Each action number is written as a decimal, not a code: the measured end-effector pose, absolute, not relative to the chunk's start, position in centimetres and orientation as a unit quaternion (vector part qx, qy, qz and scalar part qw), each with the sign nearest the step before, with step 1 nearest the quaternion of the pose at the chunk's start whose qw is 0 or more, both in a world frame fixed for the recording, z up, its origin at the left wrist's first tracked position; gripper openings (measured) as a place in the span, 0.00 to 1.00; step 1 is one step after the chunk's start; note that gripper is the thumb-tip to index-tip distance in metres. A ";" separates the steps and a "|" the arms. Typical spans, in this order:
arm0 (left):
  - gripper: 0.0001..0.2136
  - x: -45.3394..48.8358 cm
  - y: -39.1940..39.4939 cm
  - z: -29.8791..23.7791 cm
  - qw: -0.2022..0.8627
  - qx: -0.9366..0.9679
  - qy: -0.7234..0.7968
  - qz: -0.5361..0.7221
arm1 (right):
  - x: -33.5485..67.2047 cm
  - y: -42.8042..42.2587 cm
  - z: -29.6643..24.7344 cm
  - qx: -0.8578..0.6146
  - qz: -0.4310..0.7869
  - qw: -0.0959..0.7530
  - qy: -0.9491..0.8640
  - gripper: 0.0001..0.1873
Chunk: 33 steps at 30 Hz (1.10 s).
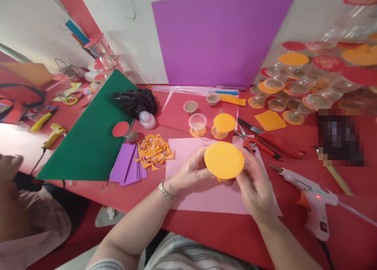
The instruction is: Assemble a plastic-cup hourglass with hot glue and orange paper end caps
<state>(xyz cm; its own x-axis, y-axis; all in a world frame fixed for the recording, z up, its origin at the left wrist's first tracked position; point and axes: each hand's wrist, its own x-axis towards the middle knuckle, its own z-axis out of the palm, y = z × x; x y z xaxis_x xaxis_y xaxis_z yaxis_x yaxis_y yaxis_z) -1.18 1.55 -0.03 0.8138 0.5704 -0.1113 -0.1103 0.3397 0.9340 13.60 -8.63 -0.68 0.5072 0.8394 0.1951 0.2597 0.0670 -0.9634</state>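
Note:
I hold an orange paper disc (224,159) between both hands above a pink sheet (206,195) on the red table. My left hand (190,172) grips its left edge with curled fingers; a metal watch is on that wrist. On the right edge sits my right hand (255,180), its fingers closed behind the disc. A small orange scrap pokes out under the disc.
Red scissors (250,141), a red cutter (273,141) and a glue gun (312,199) lie right. Small clear cups (197,123), orange scraps (153,150), purple strips (125,168), a green sheet (94,136) and a purple sheet (220,34) lie beyond. Another person's hand (8,166) at far left.

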 end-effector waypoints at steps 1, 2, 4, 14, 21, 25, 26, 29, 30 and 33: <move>0.35 -1.2 1.4 -0.1 0.793 0.529 0.215 0.214 | 13.5 -8.6 -0.7 -0.633 0.258 0.593 -0.426 0.23; 0.36 -1.2 1.2 -0.1 0.791 0.530 0.214 0.216 | 13.5 -8.6 -0.7 -0.631 0.264 0.594 -0.424 0.23; 0.32 -1.1 1.0 0.0 0.781 0.535 0.225 0.229 | 13.4 -8.6 -0.7 -0.633 0.259 0.588 -0.431 0.23; 0.24 -1.5 2.7 1.2 0.524 0.715 0.368 0.282 | 14.8 -8.2 -0.5 -0.653 0.230 0.629 -0.355 0.22; 0.17 -1.0 3.0 0.7 0.374 0.849 0.319 0.190 | 15.7 -8.2 -0.7 -0.690 0.189 0.572 -0.401 0.15; 0.12 -0.9 2.9 0.0 0.349 0.866 0.319 0.165 | 15.7 -7.9 -1.6 -0.695 0.128 0.479 -0.521 0.12; 0.11 -0.9 2.9 -0.1 0.347 0.867 0.321 0.159 | 15.7 -7.8 -1.9 -0.690 0.110 0.457 -0.550 0.11; 0.10 -0.8 3.0 -0.2 0.345 0.868 0.322 0.154 | 15.4 -7.6 -3.0 -0.679 0.056 0.398 -0.614 0.09; 0.10 -0.8 3.0 -0.2 0.345 0.869 0.321 0.154 | 15.4 -7.5 -3.3 -0.679 0.042 0.385 -0.624 0.09; 0.11 -0.8 3.0 -0.1 0.344 0.870 0.318 0.153 | 15.1 -7.4 -3.9 -0.680 0.027 0.375 -0.629 0.09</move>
<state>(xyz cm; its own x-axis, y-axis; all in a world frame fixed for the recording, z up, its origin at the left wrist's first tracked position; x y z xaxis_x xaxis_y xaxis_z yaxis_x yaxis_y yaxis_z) -0.79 2.98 -0.14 0.7510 0.6586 0.0481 0.4479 -0.5616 0.6957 15.10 -7.35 -3.92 0.2069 0.8759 0.4359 0.8361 0.0731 -0.5437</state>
